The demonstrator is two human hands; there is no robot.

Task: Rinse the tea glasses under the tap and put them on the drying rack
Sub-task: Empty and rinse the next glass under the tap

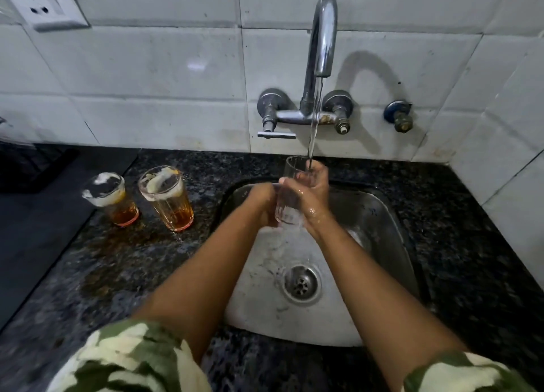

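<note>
Both hands meet over the sink [382, 215] at centre frame: right hand [313, 191] wrapped round a clear tea glass [287, 197], left hand [265, 201] closed against its lower side, holding it upright under the tap [322, 38] stream — rinsing the first glass, it seems. Two glasses with amber dregs [166, 197] (foam at the rims) wait on the worktop [117, 259], left. Next: tip it out, then carry it to the rack — perhaps the dark shape at far left.

Both bare forearms reach forward from camouflage-print short sleeves and converge, the left hand [263, 203] curled closed low at the front, the wet right hand [313, 193] higher, its fingers [318, 170] wrapped and thumb pointing left.
</note>
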